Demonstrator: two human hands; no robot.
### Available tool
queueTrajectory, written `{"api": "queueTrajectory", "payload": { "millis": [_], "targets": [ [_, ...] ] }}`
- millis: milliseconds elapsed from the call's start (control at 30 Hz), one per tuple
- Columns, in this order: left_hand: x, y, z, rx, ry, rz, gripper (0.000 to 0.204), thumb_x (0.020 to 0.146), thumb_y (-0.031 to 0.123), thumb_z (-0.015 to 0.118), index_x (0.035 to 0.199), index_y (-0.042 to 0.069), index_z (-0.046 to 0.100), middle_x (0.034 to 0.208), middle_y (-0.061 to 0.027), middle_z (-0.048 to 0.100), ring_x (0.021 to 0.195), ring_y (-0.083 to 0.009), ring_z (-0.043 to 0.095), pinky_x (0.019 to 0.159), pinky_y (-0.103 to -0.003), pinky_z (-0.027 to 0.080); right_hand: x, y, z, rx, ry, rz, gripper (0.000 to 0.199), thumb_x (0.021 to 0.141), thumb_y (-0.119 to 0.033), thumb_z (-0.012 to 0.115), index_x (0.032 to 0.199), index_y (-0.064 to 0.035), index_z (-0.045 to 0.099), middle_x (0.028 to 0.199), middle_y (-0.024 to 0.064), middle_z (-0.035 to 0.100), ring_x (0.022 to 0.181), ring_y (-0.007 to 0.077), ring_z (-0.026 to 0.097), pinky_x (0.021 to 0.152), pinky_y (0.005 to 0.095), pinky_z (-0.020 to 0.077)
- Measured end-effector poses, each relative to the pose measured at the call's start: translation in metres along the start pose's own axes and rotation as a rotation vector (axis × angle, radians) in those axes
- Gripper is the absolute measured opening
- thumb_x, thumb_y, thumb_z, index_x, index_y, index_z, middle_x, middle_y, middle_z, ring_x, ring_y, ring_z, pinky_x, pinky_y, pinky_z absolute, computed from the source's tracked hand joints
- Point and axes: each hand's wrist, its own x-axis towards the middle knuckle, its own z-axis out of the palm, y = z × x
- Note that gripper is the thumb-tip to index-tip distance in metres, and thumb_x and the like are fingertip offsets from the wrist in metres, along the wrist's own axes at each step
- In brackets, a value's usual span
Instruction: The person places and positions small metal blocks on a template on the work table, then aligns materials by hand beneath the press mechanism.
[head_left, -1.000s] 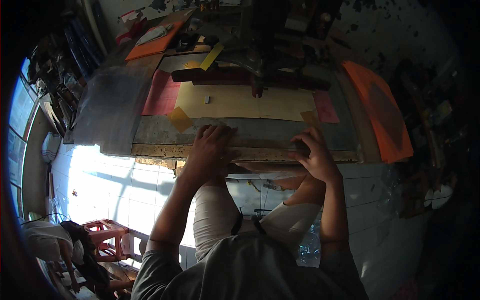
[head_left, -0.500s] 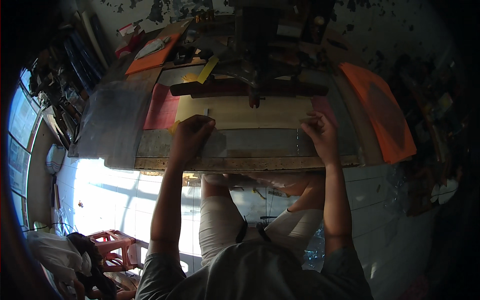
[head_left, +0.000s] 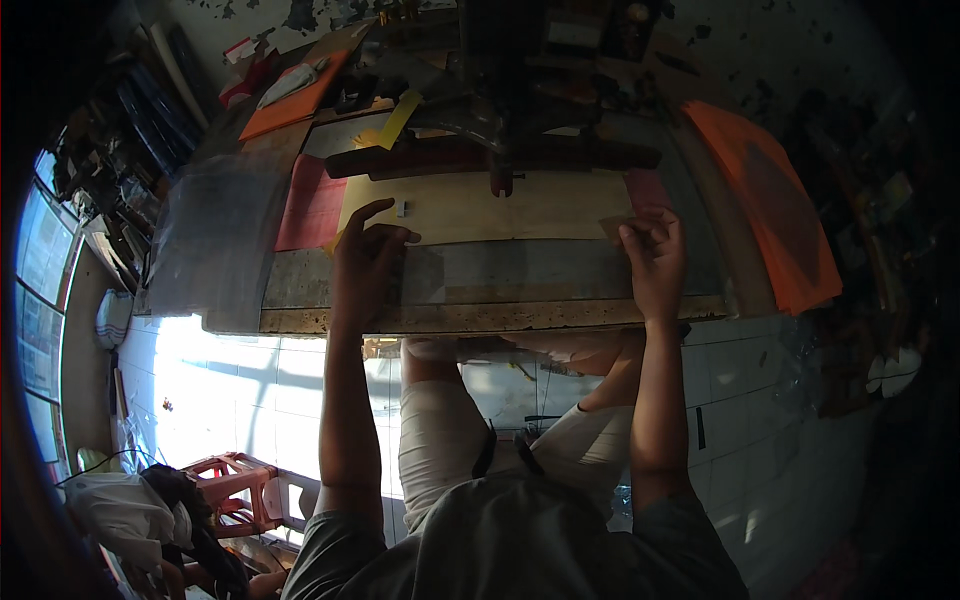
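A long pale yellow sheet (head_left: 500, 208) lies on the worktable beneath a dark metal press head (head_left: 500, 155). My left hand (head_left: 362, 255) is over its near left corner, the index finger raised and apart from the others. Beside that finger, a small grey clip-like piece (head_left: 401, 209) rests on the sheet. A faint see-through patch (head_left: 425, 275) shows right of this hand; I cannot tell whether the fingers touch it. At the right end, my right hand (head_left: 655, 255) is closed in a pinch on a small thin brownish piece (head_left: 612, 228).
Pink sheets (head_left: 310, 205) stick out left of the yellow one. Clear plastic sheets (head_left: 215, 235) lie on the table's left side. Orange sheets (head_left: 765, 210) are stacked at the right. A yellow strip (head_left: 400, 120) leans by the press. Behind me at left stands a red stool (head_left: 235, 490).
The fingers of my left hand have spread, with the index lifted from the thumb. My right hand still pinches at the right end. A bright glint beneath it is gone. The view has shifted slightly.
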Motion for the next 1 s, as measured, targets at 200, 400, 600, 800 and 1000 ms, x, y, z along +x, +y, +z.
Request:
{"api": "queueTrajectory", "payload": {
  "millis": [200, 400, 600, 800, 1000],
  "targets": [
    [-0.0005, 0.0000, 0.0011, -0.023, -0.024, 0.004, 0.043, 0.105, 0.011, 0.067, 0.145, 0.007, 0.053, 0.103, -0.0111, 0.080, 0.089, -0.0097, 0.070, 0.081, -0.026, 0.055, -0.0011, -0.0016, -0.0044, -0.059, 0.013, -0.010, 0.031, 0.104, -0.008, 0.071, 0.128, -0.0015, 0.052, 0.107, 0.0086, 0.075, 0.093, 0.0124, 0.070, 0.086, 0.0278, 0.0550],
    [-0.0027, -0.0019, -0.0009, -0.040, 0.002, 0.025, 0.044, 0.105, 0.010, 0.066, 0.146, 0.006, 0.051, 0.105, -0.0108, 0.080, 0.088, -0.0091, 0.069, 0.080, -0.025, 0.055, -0.0013, -0.0013, -0.0017, -0.022, 0.010, -0.013, 0.026, 0.104, -0.009, 0.070, 0.125, -0.0011, 0.056, 0.106, 0.0074, 0.073, 0.093, 0.0105, 0.069, 0.084, 0.0270, 0.0559],
    [-0.0020, -0.0023, 0.0014, -0.048, -0.019, 0.076, 0.043, 0.105, 0.009, 0.066, 0.146, 0.006, 0.051, 0.106, -0.0102, 0.080, 0.088, -0.0096, 0.069, 0.079, -0.025, 0.054, -0.0024, -0.0002, -0.0036, -0.043, 0.028, -0.014, 0.023, 0.104, -0.009, 0.070, 0.123, -0.0006, 0.059, 0.107, 0.0059, 0.072, 0.094, 0.0100, 0.068, 0.086, 0.0270, 0.0555],
    [-0.0047, 0.0000, 0.0003, -0.101, -0.014, 0.071, 0.043, 0.105, 0.009, 0.066, 0.145, 0.005, 0.052, 0.108, -0.0107, 0.079, 0.088, -0.0096, 0.070, 0.075, -0.024, 0.054, -0.0028, 0.0024, -0.0036, -0.055, 0.032, 0.007, 0.022, 0.104, -0.010, 0.071, 0.121, -0.0004, 0.061, 0.108, 0.0053, 0.071, 0.094, 0.0100, 0.068, 0.087, 0.0265, 0.0545],
    [-0.0052, -0.0012, -0.0002, -0.125, -0.010, 0.101, 0.040, 0.105, 0.009, 0.067, 0.142, 0.004, 0.053, 0.107, -0.0108, 0.079, 0.087, -0.0095, 0.070, 0.072, -0.023, 0.052, -0.0029, 0.0019, -0.0039, -0.098, 0.032, 0.002, 0.020, 0.104, -0.012, 0.071, 0.119, -0.0002, 0.064, 0.105, 0.0047, 0.072, 0.092, 0.0106, 0.068, 0.085, 0.0269, 0.0536]
  ]
}}
